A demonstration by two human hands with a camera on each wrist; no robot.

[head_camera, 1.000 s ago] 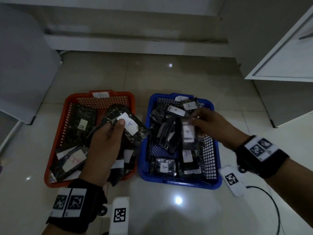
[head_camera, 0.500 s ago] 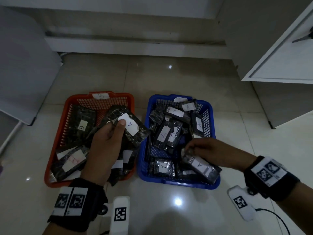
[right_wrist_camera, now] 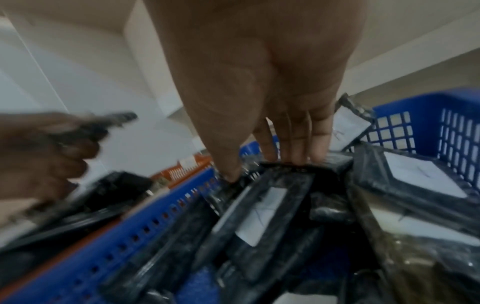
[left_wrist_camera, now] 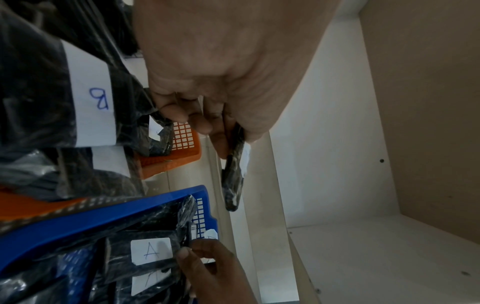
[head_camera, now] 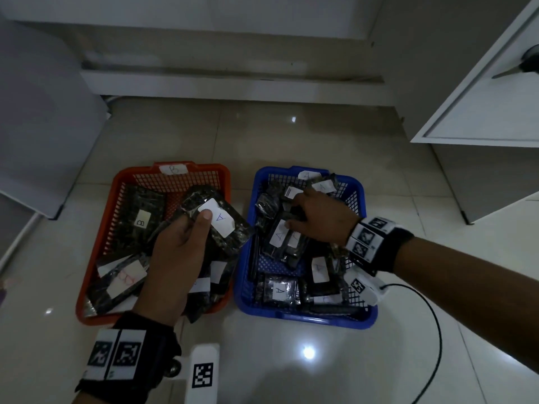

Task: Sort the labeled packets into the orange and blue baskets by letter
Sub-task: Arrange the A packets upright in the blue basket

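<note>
While above baskets, left hand [head_camera: 178, 252] gripping A-packet [head_camera: 217, 221]

A glossy tiled floor [head_camera: 291, 360] spreads below — ceiling light glints on it. A white cabinet [head_camera: 490, 112] stands right; a black cable [head_camera: 437, 345] loops nearby.

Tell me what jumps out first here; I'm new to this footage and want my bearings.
Two mesh baskets sit side by side on the floor: the orange basket tagged B and, to its right, the blue basket, both heaped with dark packets. The left hand holds an A-labeled packet over the orange one, while the right hand reaches into the blue pile.
</note>
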